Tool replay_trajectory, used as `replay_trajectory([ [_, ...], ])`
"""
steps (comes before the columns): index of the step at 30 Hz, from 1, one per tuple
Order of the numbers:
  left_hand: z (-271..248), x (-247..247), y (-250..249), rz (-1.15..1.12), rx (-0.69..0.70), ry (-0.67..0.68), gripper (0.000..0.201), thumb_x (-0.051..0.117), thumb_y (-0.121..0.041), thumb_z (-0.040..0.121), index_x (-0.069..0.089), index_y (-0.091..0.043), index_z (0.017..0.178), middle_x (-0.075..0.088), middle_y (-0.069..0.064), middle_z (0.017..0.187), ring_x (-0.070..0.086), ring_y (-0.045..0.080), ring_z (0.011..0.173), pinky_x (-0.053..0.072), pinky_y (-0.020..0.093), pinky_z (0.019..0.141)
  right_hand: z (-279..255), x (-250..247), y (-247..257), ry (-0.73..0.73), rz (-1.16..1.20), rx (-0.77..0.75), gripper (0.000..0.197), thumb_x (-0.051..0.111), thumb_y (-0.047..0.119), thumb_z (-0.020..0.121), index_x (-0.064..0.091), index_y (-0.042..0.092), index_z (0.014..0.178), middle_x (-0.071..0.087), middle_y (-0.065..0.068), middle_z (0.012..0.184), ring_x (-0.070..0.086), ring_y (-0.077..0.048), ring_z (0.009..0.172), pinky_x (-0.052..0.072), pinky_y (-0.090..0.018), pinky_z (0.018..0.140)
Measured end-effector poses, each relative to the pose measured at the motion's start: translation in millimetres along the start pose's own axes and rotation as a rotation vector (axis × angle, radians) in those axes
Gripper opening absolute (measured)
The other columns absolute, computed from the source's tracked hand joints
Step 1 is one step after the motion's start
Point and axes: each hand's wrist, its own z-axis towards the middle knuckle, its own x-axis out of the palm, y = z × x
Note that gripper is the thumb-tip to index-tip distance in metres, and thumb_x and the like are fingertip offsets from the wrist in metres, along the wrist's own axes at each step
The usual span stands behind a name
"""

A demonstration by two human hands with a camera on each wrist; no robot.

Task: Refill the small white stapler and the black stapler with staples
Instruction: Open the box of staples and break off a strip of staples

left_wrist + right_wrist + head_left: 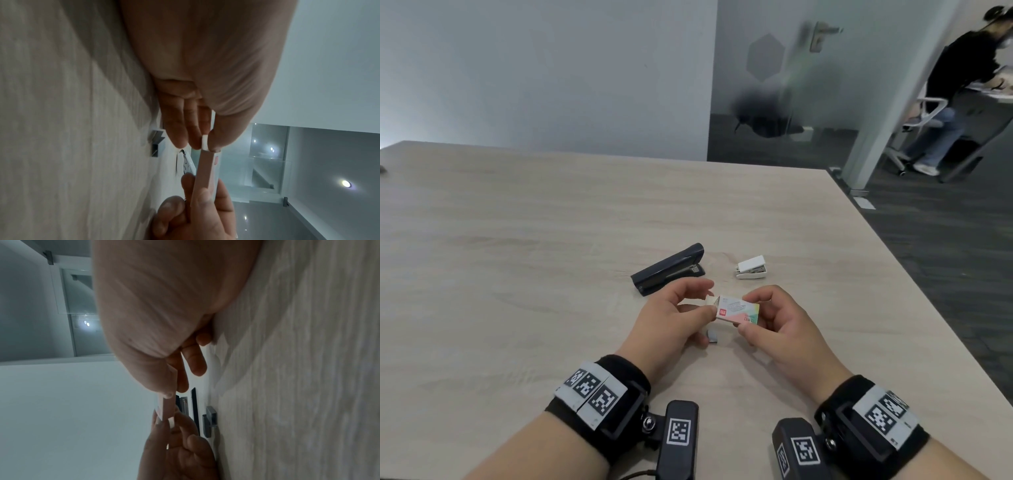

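Staple box (736, 310) is held up in the lower middle of the frame, right hand (777, 318) gripping its body, left hand (671, 311) pinching the inner tray end. Black stapler (669, 269) and small white stapler (751, 268) lie on the table (517, 240) just above, a loose staple strip (713, 335) below.

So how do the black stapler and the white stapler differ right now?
The black stapler is longer and dark; the white stapler is short and pale. The black one lies left, angled across the table; the white one sits to its right. Both rest beyond the hands, untouched, lids down, while the hands hold the staple box.
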Motion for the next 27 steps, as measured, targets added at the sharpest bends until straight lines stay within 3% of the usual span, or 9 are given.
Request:
replay_trajectory([
  [4, 2.6, -0.7, 5.0, -0.030, -0.004, -0.024, 0.023, 0.078, -0.003, 0.086, 0.078, -0.017, 0.104, 0.070, -0.006, 0.081, 0.067, 0.023, 0.070, 0.058, 0.037, 0.061, 1.2, -1.5, -4.2, -0.008, -0.028, -0.006, 0.032, 0.070, 0.000, 0.091, 0.063, 0.029, 0.101, 0.072, -0.012, 0.086, 0.049, -0.015, 0.068, 0.048, -0.030, 0.065],
  [7, 2.5, -1.1, 6.1, -0.038, -0.014, -0.034, 0.015, 0.074, -0.007, 0.091, 0.081, -0.018, 0.100, 0.075, 0.019, 0.089, 0.064, 0.027, 0.071, 0.057, 0.035, 0.058, 2.0, -0.7, -4.9, -0.001, -0.058, -0.008, 0.030, 0.070, 0.001, 0.091, 0.063, 0.028, 0.103, 0.073, 0.006, 0.082, 0.049, -0.011, 0.064, 0.047, -0.024, 0.063],
  [9, 4.0, -0.4, 8.0, -0.014, -0.008, -0.035, 0.017, 0.072, -0.008, 0.092, 0.081, -0.021, 0.098, 0.074, 0.027, 0.096, 0.062, 0.029, 0.067, 0.056, 0.036, 0.060, 0.9, -0.5, -5.0, 0.000, -0.056, -0.007, 0.030, 0.071, 0.000, 0.091, 0.063, 0.025, 0.105, 0.073, 0.008, 0.081, 0.048, -0.011, 0.064, 0.048, -0.023, 0.063],
  [14, 6.2, 3.4, 12.4, -0.007, 0.003, -0.049, 0.017, 0.075, -0.013, 0.086, 0.080, -0.023, 0.098, 0.078, 0.010, 0.092, 0.065, 0.032, 0.071, 0.054, 0.039, 0.061, 0.6, -0.6, -4.3, -0.015, -0.044, -0.008, 0.031, 0.071, -0.002, 0.090, 0.064, 0.024, 0.106, 0.071, 0.007, 0.081, 0.049, -0.014, 0.066, 0.048, -0.025, 0.064],
  [18, 7.4, 2.0, 13.5, -0.011, -0.004, -0.047, 0.013, 0.071, -0.006, 0.091, 0.078, -0.015, 0.098, 0.079, 0.016, 0.097, 0.073, 0.026, 0.079, 0.052, 0.035, 0.053, 0.7, -0.8, -4.6, -0.013, -0.030, -0.007, 0.031, 0.072, 0.000, 0.090, 0.064, 0.025, 0.106, 0.073, 0.001, 0.086, 0.053, -0.014, 0.069, 0.051, -0.027, 0.066],
  [21, 7.3, 2.5, 12.5, 0.022, 0.008, -0.040, 0.012, 0.072, -0.006, 0.091, 0.078, -0.016, 0.094, 0.079, 0.012, 0.091, 0.073, 0.025, 0.077, 0.053, 0.036, 0.054, 1.2, -0.2, -6.0, -0.009, -0.038, -0.011, 0.033, 0.073, 0.001, 0.089, 0.065, 0.029, 0.105, 0.073, 0.003, 0.085, 0.052, -0.015, 0.069, 0.051, -0.028, 0.066],
  [27, 7.8, 2.5, 12.8, 0.058, 0.009, -0.042, 0.015, 0.071, -0.008, 0.090, 0.077, -0.021, 0.088, 0.079, 0.008, 0.086, 0.069, 0.034, 0.074, 0.052, 0.036, 0.054, 0.9, -1.5, -5.5, -0.003, -0.054, -0.015, 0.032, 0.073, 0.001, 0.089, 0.066, 0.027, 0.107, 0.073, 0.002, 0.087, 0.052, -0.014, 0.070, 0.050, -0.027, 0.067],
])
